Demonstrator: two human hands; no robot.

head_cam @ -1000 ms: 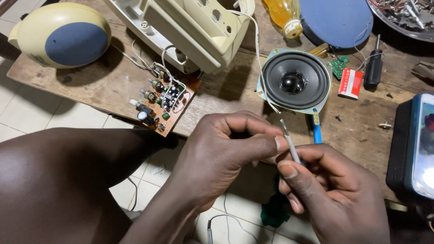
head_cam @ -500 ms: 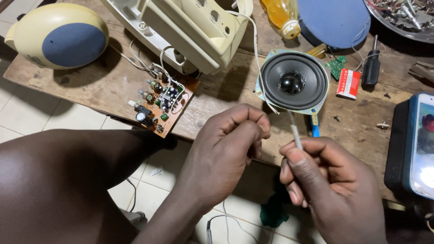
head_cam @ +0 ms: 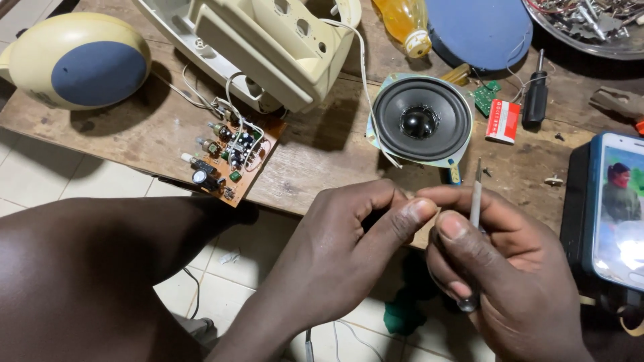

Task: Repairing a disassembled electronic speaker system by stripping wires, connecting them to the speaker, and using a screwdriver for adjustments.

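Can't really see what the left hand [head_cam: 349, 255] pinches. Right hand [head_cam: 503, 268] is clamped on one thin metal tool [head_cam: 475, 194] below one speaker [head_cam: 420, 123]; one circuit board [head_cam: 228, 157] sits left.

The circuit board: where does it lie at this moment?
The circuit board lies at the wooden table's near edge, left of the round speaker and below the cream plastic casing.

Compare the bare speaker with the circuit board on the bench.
The speaker is round, black-coned and metal-framed; the circuit board is a flat brown rectangle studded with parts. The speaker lies fully on the bench; the board overhangs its edge. White wires run from both.
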